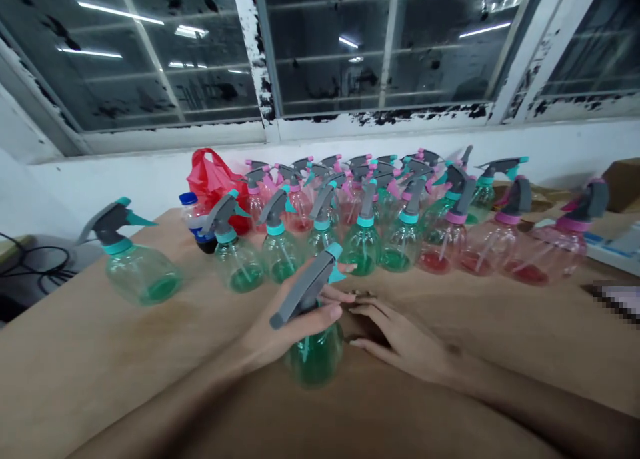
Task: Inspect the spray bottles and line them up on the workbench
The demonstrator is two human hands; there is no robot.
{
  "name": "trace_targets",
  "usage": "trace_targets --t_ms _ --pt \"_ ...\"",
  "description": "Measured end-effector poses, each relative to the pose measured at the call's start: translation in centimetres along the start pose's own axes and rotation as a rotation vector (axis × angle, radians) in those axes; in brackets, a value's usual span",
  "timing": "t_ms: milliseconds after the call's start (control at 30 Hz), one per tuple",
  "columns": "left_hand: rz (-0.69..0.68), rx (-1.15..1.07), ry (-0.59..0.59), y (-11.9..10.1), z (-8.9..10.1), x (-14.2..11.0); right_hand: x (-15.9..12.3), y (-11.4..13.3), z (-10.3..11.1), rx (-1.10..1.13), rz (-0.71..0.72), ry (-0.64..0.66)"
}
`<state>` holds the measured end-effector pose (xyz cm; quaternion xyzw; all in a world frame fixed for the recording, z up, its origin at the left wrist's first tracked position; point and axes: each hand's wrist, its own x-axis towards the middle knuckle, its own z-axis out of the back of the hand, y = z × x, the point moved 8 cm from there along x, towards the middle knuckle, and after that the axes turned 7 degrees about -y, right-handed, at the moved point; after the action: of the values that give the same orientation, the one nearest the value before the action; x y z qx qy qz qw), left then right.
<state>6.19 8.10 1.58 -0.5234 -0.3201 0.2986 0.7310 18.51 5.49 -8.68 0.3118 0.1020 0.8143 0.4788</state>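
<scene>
Table (500, 332), with a row of bottles (366, 249) towards 12 o'clock. Nearer, a green bottle (315, 364) stands roughly upright, long axis near vertical. The left hand (285, 331) curls closed around its neck; the right hand (405, 335), loosely open with nothing visible in it, lies near its 3 o'clock. Spray head (313, 282): nozzle towards 1 o'clock.

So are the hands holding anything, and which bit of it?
Yes: the left hand holds a green spray bottle around its neck, just under the gray top. The right hand holds nothing that shows.
</scene>
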Motion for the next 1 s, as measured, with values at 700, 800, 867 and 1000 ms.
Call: trace_targets --t_ms 700,800,867,1000 --pt "0.036 0.077 -0.094 0.7 0.1 0.3 0.0 -0.2 0.0 -0.022 -0.024 0.023" --pt "0.015 0.095 -0.082 0.6 0.1 0.3 0.0 -0.2 0.1 -0.019 -0.018 0.012" --pt "0.013 0.117 -0.083 0.5 0.1 0.2 0.0 -0.2 0.1 -0.02 -0.017 0.009" --pt "-0.016 0.168 -0.134 -0.1 0.4 0.2 0.0 -0.2 0.3 -0.027 -0.017 -0.012"
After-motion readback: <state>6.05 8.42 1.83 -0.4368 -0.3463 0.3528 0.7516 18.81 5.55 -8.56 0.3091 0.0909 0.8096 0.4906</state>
